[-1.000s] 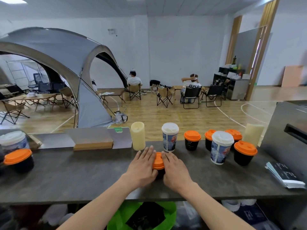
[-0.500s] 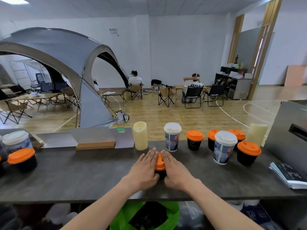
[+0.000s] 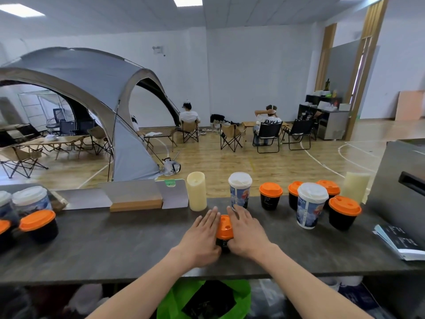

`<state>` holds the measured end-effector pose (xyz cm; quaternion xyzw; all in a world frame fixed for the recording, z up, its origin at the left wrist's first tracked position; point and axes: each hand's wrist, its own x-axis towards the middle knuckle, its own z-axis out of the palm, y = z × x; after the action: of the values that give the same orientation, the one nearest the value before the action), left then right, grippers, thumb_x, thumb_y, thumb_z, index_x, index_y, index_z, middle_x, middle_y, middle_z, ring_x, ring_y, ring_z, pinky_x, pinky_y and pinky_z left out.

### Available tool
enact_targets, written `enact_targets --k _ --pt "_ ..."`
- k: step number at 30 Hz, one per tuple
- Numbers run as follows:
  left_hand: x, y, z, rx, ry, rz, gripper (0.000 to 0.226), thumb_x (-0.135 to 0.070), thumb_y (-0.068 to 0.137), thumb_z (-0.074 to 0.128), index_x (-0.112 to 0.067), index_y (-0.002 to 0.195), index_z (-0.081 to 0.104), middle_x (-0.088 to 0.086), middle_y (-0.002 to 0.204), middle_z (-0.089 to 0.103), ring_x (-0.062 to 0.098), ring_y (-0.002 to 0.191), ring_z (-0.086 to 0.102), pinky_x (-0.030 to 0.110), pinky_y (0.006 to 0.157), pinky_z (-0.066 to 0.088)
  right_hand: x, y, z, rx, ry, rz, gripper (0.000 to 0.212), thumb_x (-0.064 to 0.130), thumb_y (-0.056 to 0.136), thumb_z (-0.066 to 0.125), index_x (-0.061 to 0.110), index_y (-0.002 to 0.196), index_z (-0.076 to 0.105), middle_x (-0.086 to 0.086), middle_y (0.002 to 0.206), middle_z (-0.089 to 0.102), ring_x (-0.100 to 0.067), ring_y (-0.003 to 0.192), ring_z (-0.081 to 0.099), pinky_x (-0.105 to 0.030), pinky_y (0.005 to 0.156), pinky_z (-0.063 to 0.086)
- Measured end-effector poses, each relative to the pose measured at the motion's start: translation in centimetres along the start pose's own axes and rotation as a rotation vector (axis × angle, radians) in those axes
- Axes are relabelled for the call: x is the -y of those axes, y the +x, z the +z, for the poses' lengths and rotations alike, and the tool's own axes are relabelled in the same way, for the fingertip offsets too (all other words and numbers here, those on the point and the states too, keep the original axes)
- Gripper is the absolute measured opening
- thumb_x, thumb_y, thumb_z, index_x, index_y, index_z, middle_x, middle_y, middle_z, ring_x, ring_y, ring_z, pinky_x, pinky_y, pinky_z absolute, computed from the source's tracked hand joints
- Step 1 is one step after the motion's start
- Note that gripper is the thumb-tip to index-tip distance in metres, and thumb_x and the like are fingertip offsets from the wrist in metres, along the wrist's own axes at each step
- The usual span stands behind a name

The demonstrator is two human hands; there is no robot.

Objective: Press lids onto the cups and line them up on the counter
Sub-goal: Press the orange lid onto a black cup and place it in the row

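A small black cup with an orange lid (image 3: 224,229) stands mid-counter between my hands. My left hand (image 3: 201,238) lies flat against its left side and my right hand (image 3: 245,233) against its right, both pressing on the lid's edges with fingers straight. Behind it stands a tall white-lidded printed cup (image 3: 239,189). To the right are several lidded cups: black ones with orange lids (image 3: 270,195) (image 3: 344,212) and another tall white-lidded cup (image 3: 311,207). At the far left stand an orange-lidded black cup (image 3: 39,225) and white-lidded cups (image 3: 31,200).
Two cream pillar candles (image 3: 196,191) (image 3: 354,187) stand on the dark counter (image 3: 115,245). A wooden block with grey panels (image 3: 135,200) sits at the back left. Booklets (image 3: 402,241) lie at the right by a grey metal box (image 3: 404,180). A green bag (image 3: 207,300) sits below.
My hands stay pressed on the orange lid. The view has shifted slightly, and the hands have slid a little apart, showing more of the lid's top.
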<state>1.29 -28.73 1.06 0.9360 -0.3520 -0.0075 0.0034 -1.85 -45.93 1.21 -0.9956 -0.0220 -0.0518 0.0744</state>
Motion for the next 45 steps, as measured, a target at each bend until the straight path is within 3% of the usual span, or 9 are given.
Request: enact_targets --k 3,12,15,19,24,29,32,39,45 --pt "-0.3 0.0 0.5 0.002 -0.032 0.015 0.093 -0.038 0.096 0.048 -0.015 0.160 -0.016 0.000 0.166 -0.025 0.015 0.155 -0.017 0.034 0.125 -0.009 -0.5 0.0 0.8 0.106 0.073 -0.074 0.103 0.030 0.085 0.063 0.016 0.161 -0.005 0.000 0.169 -0.011 -0.016 0.155 -0.010 -0.042 0.126 0.017" --pt "-0.3 -0.3 0.8 0.001 -0.245 -0.018 0.098 -0.040 0.096 0.055 -0.021 0.160 -0.017 0.002 0.168 -0.024 0.017 0.157 -0.009 0.039 0.129 0.004 -1.3 -0.8 3.0 0.037 0.407 -0.062 0.108 0.031 0.080 0.065 0.021 0.161 -0.006 0.008 0.168 -0.013 -0.007 0.154 -0.010 -0.034 0.127 0.010" --pt "0.1 -0.4 1.2 -0.114 -0.482 -0.142 0.101 -0.034 0.093 0.063 -0.022 0.162 -0.010 0.002 0.171 -0.007 0.019 0.157 0.009 0.035 0.125 0.018 -1.9 -1.6 4.3 -0.102 0.674 0.060 0.111 0.028 0.075 0.075 0.018 0.161 0.005 0.001 0.166 0.011 -0.011 0.153 0.013 -0.025 0.122 0.016" --pt "-0.1 -0.1 1.4 -0.114 -0.766 -0.290 0.087 -0.022 0.091 0.066 -0.018 0.161 0.014 0.008 0.159 0.041 0.024 0.145 0.040 0.033 0.117 0.034 -1.7 -1.6 4.1 -0.105 0.965 0.226 0.112 0.026 0.073 0.089 0.018 0.159 0.017 -0.003 0.142 0.054 -0.010 0.121 0.057 -0.024 0.103 0.043" --pt "-0.2 0.8 -0.6 -0.322 -0.910 -0.316 0.053 -0.031 0.100 0.061 -0.019 0.147 0.040 0.004 0.135 0.062 0.021 0.121 0.061 0.031 0.102 0.046 -1.3 -0.6 1.1 -0.327 1.044 0.347 0.071 0.050 0.075 0.084 0.021 0.130 0.051 0.002 0.113 0.071 -0.009 0.102 0.067 -0.033 0.096 0.053" --pt "-1.1 1.2 -3.0 -0.370 -1.463 -0.446 0.034 -0.031 0.102 0.060 -0.007 0.126 0.058 0.013 0.113 0.073 0.023 0.097 0.074 0.038 0.080 0.063 -0.7 0.3 -2.1 -0.411 1.029 0.422 0.054 0.067 0.081 0.069 0.020 0.105 0.061 0.010 0.097 0.067 -0.008 0.094 0.065 -0.030 0.084 0.052" --pt "-1.7 1.0 -3.5 -0.319 -1.716 -0.461 0.027 -0.028 0.101 0.061 -0.005 0.116 0.067 0.015 0.106 0.077 0.024 0.096 0.075 0.045 0.089 0.061 -0.6 0.5 -2.6 -0.392 1.003 0.414 0.048 0.069 0.084 0.064 0.023 0.100 0.062 0.011 0.094 0.068 -0.009 0.093 0.066 -0.035 0.088 0.053" --pt "-2.4 1.0 -4.1 -0.393 -1.662 -0.482 0.018 -0.025 0.102 0.057 -0.021 0.118 0.064 0.005 0.112 0.075 0.016 0.103 0.070 0.043 0.093 0.055 -1.1 0.2 -2.9 -0.454 0.929 0.386 0.033 0.046 0.100 0.053 0.018 0.106 0.070 0.003 0.100 0.072 -0.018 0.101 0.066 -0.033 0.084 0.048" --pt "-2.8 1.2 -4.5 -0.479 -1.686 -0.417 0.027 -0.028 0.095 0.071 -0.013 0.115 0.062 0.009 0.108 0.076 0.022 0.099 0.074 0.041 0.089 0.061 -0.5 -0.6 -3.3 -0.431 1.101 0.392 0.042 0.058 0.091 0.062 0.021 0.109 0.061 0.011 0.099 0.067 -0.001 0.093 0.062 -0.024 0.076 0.046"
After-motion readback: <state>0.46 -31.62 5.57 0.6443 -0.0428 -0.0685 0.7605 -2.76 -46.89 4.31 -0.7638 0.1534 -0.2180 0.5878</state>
